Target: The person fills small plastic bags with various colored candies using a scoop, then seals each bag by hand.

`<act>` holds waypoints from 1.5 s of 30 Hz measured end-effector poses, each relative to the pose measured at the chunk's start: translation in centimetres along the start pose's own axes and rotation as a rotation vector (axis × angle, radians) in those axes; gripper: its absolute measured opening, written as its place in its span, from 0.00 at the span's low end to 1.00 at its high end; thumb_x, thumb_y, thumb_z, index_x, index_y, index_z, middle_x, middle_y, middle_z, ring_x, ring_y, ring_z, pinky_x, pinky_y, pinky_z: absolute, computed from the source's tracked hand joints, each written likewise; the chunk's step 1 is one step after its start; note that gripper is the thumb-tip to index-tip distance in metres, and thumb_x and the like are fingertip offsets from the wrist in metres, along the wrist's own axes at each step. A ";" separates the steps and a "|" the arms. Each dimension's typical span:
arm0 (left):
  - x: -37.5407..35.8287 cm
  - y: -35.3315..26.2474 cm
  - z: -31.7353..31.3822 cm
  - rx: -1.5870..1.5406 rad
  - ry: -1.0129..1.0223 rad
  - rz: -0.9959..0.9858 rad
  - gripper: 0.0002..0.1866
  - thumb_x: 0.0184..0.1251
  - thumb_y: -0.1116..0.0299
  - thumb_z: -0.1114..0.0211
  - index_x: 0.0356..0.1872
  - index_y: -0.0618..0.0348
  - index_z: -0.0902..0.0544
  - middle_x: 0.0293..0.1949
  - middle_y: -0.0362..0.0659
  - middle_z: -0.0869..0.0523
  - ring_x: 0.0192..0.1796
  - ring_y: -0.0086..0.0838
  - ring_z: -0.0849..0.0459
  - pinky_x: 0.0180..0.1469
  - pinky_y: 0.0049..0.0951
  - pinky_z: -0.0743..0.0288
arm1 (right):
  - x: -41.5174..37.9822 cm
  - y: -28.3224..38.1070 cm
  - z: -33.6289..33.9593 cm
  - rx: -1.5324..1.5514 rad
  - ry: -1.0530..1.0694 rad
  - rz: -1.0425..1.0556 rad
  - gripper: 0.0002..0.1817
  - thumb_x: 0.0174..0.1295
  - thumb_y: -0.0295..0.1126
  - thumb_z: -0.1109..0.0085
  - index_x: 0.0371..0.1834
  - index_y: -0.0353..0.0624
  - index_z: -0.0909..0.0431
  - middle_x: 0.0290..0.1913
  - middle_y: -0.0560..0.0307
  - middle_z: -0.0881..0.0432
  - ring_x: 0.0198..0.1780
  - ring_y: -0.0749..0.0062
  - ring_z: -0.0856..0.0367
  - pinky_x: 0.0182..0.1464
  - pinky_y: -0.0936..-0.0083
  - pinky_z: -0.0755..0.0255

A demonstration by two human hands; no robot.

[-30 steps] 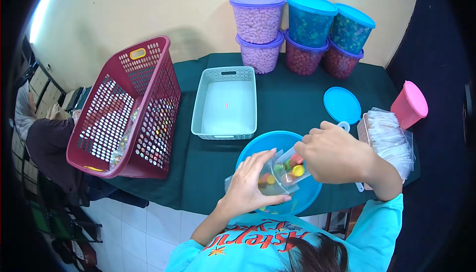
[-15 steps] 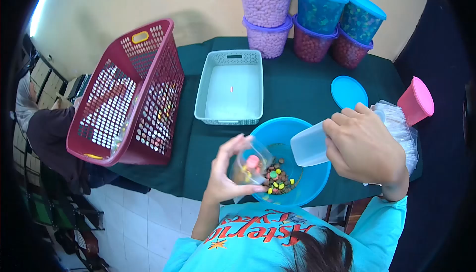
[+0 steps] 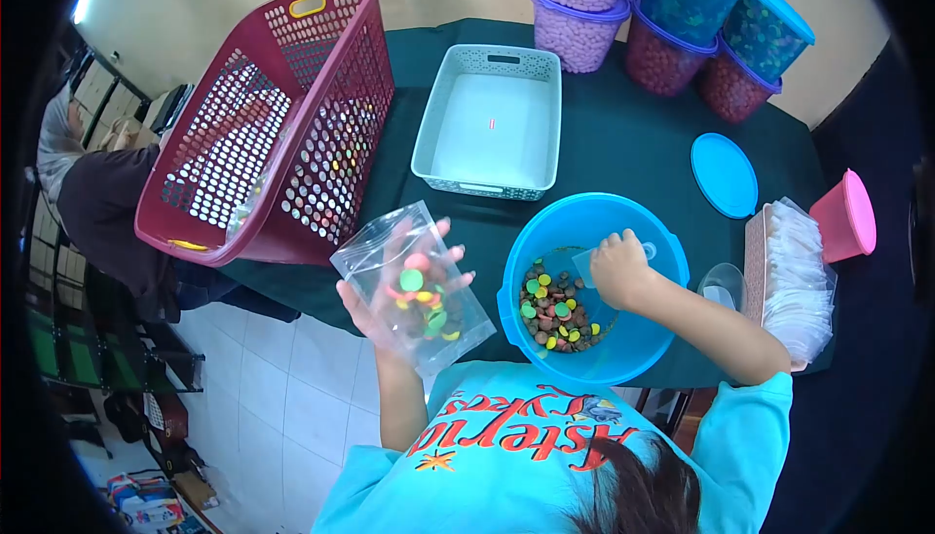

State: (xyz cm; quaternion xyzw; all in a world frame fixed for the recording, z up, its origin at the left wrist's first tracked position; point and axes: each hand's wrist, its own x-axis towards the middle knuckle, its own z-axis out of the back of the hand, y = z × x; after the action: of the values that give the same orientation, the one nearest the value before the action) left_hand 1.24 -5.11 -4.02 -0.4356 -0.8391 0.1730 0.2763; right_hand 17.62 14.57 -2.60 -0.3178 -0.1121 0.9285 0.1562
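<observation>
Left hand point(image 3: 378, 305) and right hand point(image 3: 617, 266) are working apart. Fingers spreading behind it, the left is supporting a clear bag point(image 3: 429, 312), which is leaning against the palm to the left of the blue tub. Green, yellow, red and brown sweets point(image 3: 413, 281) are showing through its plastic. Over the tub point(image 3: 638, 347), the right is gripping a scoop point(image 3: 583, 265), its clear end pointing towards the loose sweets point(image 3: 560, 311) inside. Beyond, a pale tray point(image 3: 487, 139) is sitting on the green cloth point(image 3: 638, 149), with a maroon basket point(image 3: 319, 110) standing to its left. Rightward, a blue lid point(image 3: 724, 175) is lying near a pink container point(image 3: 840, 222).
</observation>
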 end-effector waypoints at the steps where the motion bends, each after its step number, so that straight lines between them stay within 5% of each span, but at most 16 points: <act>1: -0.4 0.1 0.5 -0.105 0.015 0.039 0.48 0.51 0.29 0.61 0.66 0.55 0.54 0.64 0.61 0.53 0.59 0.52 0.38 0.55 0.58 0.42 | 0.4 -0.1 0.1 0.019 0.014 0.010 0.15 0.44 0.33 0.45 0.36 0.38 0.24 0.38 0.51 0.23 0.43 0.64 0.26 0.44 0.70 0.38; 7: -0.9 1.5 0.4 -0.270 0.049 0.253 0.51 0.48 0.28 0.58 0.64 0.60 0.53 0.57 0.61 0.40 0.53 0.55 0.32 0.49 0.58 0.36 | 3.1 0.6 -0.7 0.102 0.068 0.143 0.13 0.47 0.32 0.45 0.36 0.42 0.22 0.40 0.54 0.22 0.46 0.65 0.26 0.47 0.69 0.37; 12: 0.0 4.3 -0.9 -0.295 0.137 0.416 0.51 0.50 0.27 0.65 0.63 0.64 0.53 0.59 0.65 0.43 0.56 0.57 0.35 0.56 0.57 0.43 | 3.6 0.7 0.8 0.162 0.182 0.180 0.11 0.44 0.31 0.43 0.33 0.43 0.21 0.37 0.54 0.21 0.45 0.65 0.25 0.44 0.71 0.33; 15: 0.5 4.4 -2.0 -0.390 0.044 0.446 0.50 0.51 0.28 0.66 0.62 0.66 0.52 0.58 0.65 0.43 0.56 0.55 0.34 0.58 0.56 0.45 | 4.2 0.2 0.8 0.039 0.116 0.061 0.23 0.35 0.43 0.31 0.38 0.48 0.20 0.41 0.58 0.20 0.45 0.69 0.23 0.45 0.72 0.34; 17: 0.5 4.1 -2.3 -0.146 -0.005 0.479 0.50 0.52 0.28 0.67 0.61 0.68 0.50 0.58 0.64 0.42 0.55 0.53 0.32 0.59 0.55 0.46 | 4.5 0.5 0.3 0.062 0.106 0.084 0.21 0.37 0.41 0.32 0.38 0.48 0.20 0.41 0.58 0.20 0.44 0.68 0.23 0.46 0.72 0.34; 22: 0.4 4.4 -1.9 -0.275 0.008 0.472 0.50 0.52 0.29 0.68 0.61 0.68 0.49 0.58 0.64 0.41 0.53 0.54 0.31 0.60 0.55 0.48 | 5.2 1.5 -0.3 0.231 0.183 0.239 0.14 0.42 0.34 0.38 0.35 0.46 0.20 0.39 0.55 0.20 0.41 0.64 0.22 0.47 0.70 0.35; 32: 0.2 3.6 -2.2 -0.313 -0.024 0.391 0.50 0.52 0.29 0.65 0.63 0.66 0.53 0.59 0.62 0.42 0.55 0.56 0.33 0.57 0.61 0.47 | 1.5 -3.9 0.8 0.728 -0.082 0.473 0.10 0.40 0.34 0.52 0.18 0.39 0.26 0.20 0.50 0.24 0.25 0.59 0.25 0.32 0.64 0.33; 38: 0.7 2.5 -3.2 -0.200 0.105 0.434 0.46 0.56 0.32 0.66 0.63 0.65 0.53 0.59 0.62 0.41 0.54 0.56 0.32 0.51 0.59 0.37 | -5.1 -7.3 3.8 0.897 -0.183 0.434 0.08 0.39 0.31 0.55 0.15 0.37 0.30 0.17 0.50 0.27 0.22 0.59 0.29 0.29 0.64 0.36; 45: 2.2 4.0 -6.1 -0.208 0.206 0.615 0.46 0.58 0.33 0.72 0.62 0.69 0.53 0.59 0.63 0.41 0.54 0.54 0.32 0.51 0.52 0.34 | -9.0 -12.1 8.7 0.823 -0.647 0.195 0.09 0.41 0.29 0.57 0.16 0.34 0.30 0.16 0.46 0.31 0.21 0.61 0.31 0.25 0.68 0.38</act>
State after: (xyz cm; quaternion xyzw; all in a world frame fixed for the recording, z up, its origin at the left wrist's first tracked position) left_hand 6.52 -0.69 -0.66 -0.7094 -0.6491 0.1170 0.2487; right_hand 21.56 21.56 12.88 0.0633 0.2492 0.9564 0.1386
